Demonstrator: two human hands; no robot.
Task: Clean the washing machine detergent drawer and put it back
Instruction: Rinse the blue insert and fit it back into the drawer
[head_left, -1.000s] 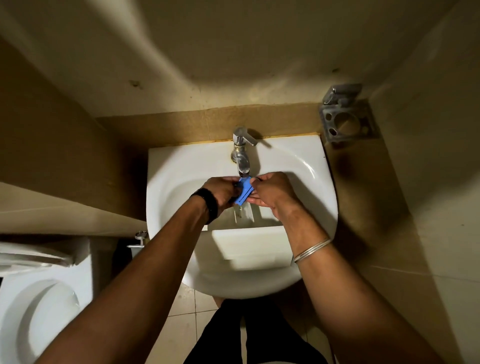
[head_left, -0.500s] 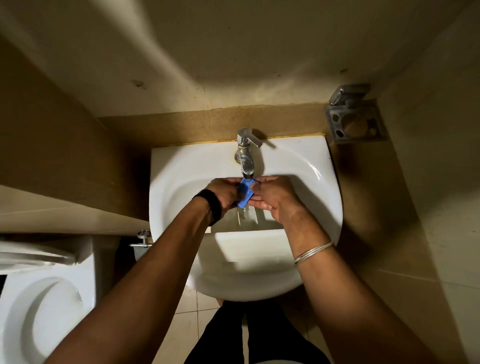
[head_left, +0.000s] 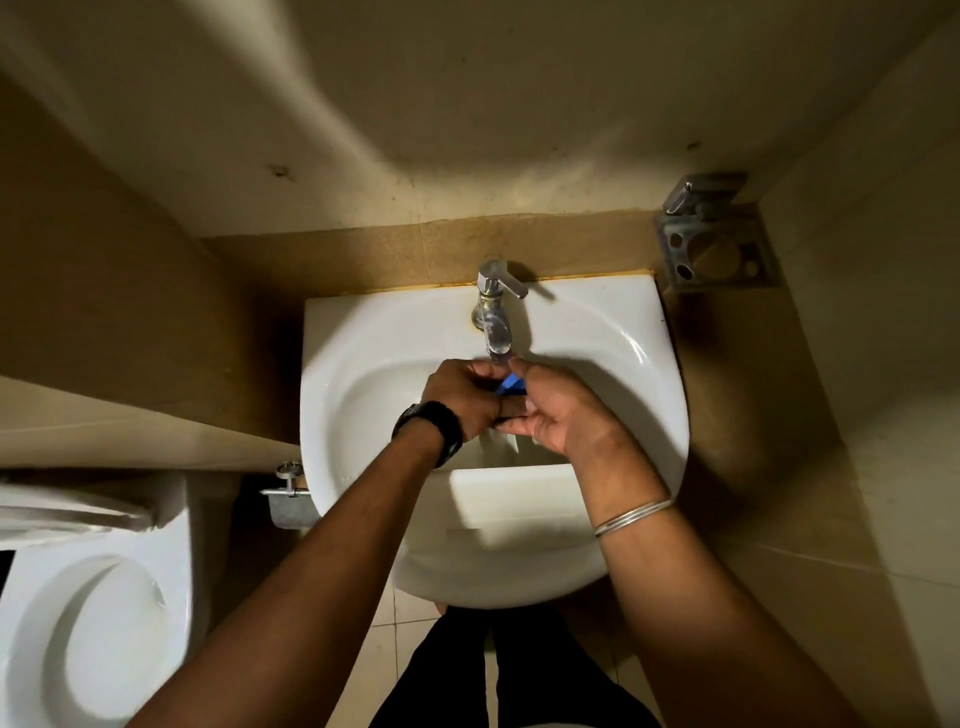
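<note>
A white detergent drawer (head_left: 511, 501) lies in the white sink (head_left: 363, 374), its front panel toward me. Above its far end, right under the spout of the metal tap (head_left: 496, 319), both hands grip a small blue plastic piece (head_left: 511, 384). My left hand (head_left: 462, 397), with a black band on its wrist, closes on the piece from the left. My right hand (head_left: 558, 410), with a thin metal bangle on its wrist, holds it from the right, fingers partly curled over it. Most of the blue piece is hidden between the fingers.
A metal holder (head_left: 714, 249) is fixed to the wall right of the sink. A white toilet (head_left: 93, 623) stands at the lower left, with a small metal fitting (head_left: 288, 493) on the sink's left side. Beige walls close in on both sides; tiled floor lies below.
The hands have closed more tightly round the blue piece, so less of it shows. My right hand has turned palm-up a little. The view has shifted slightly.
</note>
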